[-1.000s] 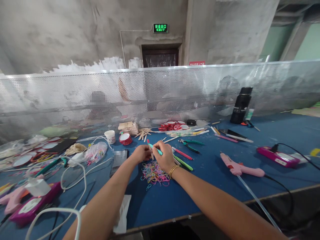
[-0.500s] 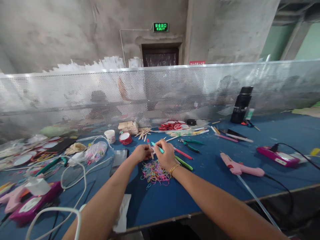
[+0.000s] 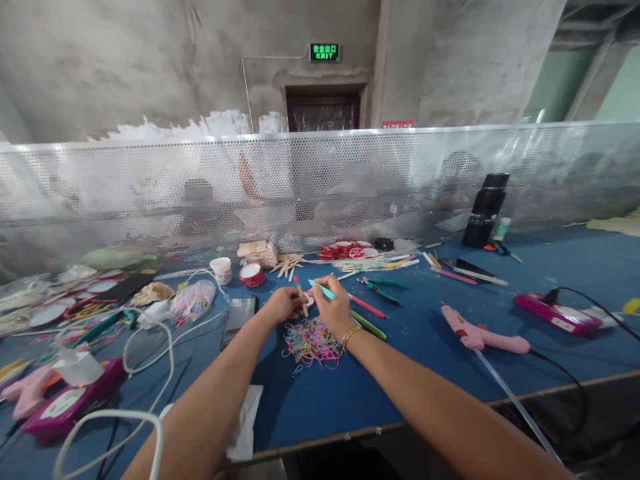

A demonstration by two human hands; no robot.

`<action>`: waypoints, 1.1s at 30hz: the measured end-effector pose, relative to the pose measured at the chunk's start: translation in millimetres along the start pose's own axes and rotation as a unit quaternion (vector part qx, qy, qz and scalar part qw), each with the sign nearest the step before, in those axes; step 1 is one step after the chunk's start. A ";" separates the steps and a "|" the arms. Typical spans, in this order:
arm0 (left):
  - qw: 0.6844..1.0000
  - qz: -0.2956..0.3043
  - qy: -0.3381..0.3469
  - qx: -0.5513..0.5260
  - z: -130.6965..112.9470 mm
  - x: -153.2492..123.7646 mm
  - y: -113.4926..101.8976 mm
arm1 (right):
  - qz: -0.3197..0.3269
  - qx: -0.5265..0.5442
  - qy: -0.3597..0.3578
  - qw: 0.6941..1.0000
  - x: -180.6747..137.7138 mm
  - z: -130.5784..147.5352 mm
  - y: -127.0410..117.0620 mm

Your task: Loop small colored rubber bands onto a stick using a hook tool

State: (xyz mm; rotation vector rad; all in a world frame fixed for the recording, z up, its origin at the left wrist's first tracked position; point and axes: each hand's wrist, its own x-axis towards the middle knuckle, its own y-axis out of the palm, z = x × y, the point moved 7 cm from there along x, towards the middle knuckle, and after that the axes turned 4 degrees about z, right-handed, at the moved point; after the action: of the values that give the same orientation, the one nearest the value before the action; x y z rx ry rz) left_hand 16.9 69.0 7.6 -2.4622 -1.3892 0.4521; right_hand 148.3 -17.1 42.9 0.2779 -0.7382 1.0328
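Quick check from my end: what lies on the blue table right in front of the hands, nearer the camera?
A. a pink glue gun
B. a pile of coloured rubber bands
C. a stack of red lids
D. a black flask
B: the pile of coloured rubber bands lies just this side of the left hand and right hand.

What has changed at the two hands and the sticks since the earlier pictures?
The right hand turned the teal stick from steeply slanted to nearly flat, with its tip pointing left. The left hand holds the red-tipped stick as before. The pile of rubber bands and the pink glue gun did not move.
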 end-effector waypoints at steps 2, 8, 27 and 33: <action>1.000 0.000 -0.001 -0.001 0.6 0.4 0.0 | 0.016 -0.005 -0.013 1.000 1.1 5.8 -0.3; 1.000 0.002 0.000 -0.005 1.3 0.2 0.0 | 0.035 -0.009 -0.030 0.999 1.0 12.2 0.1; 1.000 0.001 0.016 0.008 0.1 0.3 -1.3 | 0.035 -0.049 -0.029 0.998 -1.1 6.3 2.9; 1.000 0.008 0.021 -0.001 -1.5 -1.2 -0.2 | 0.042 -0.052 -0.031 0.997 -0.8 6.0 3.8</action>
State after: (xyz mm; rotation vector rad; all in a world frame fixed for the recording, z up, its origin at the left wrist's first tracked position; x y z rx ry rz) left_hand 16.7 67.9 9.2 -2.4729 -1.3543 0.3993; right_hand 142.2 -18.9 46.3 0.1901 -0.8629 1.0647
